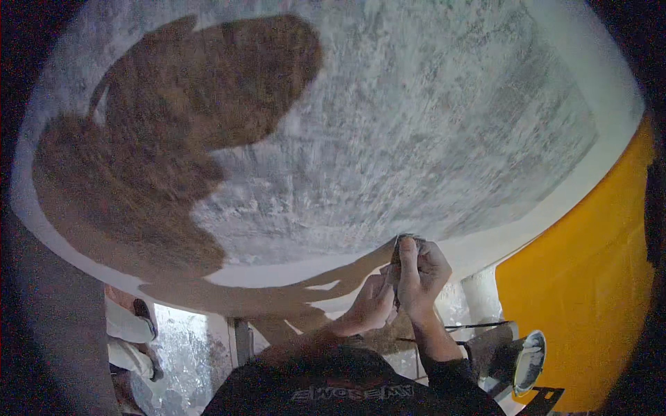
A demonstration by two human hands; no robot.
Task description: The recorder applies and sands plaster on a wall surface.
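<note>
Both hands meet low in front of a broad pale surface (416, 125) with grey, scuffed patches. A small, dark, thin flat piece (396, 274) is between them; its exact kind cannot be made out. My right hand (422, 277) grips its upper part, thumb pointing up and fingers curled in. Just to the left and lower, my left hand (371, 305) pinches the lower part with bent fingers. The top of the piece comes close to the surface's lower border; whether it touches cannot be told. A large brown shadow (208, 90) falls across the surface's left side.
At right hangs an orange-yellow sheet or panel (576, 277). Below it is a white-rimmed round container (531, 362) with pale smears inside, beside dark frame parts (548, 399). At lower left, another person's legs (130, 340) show by a shiny, stained floor (182, 353).
</note>
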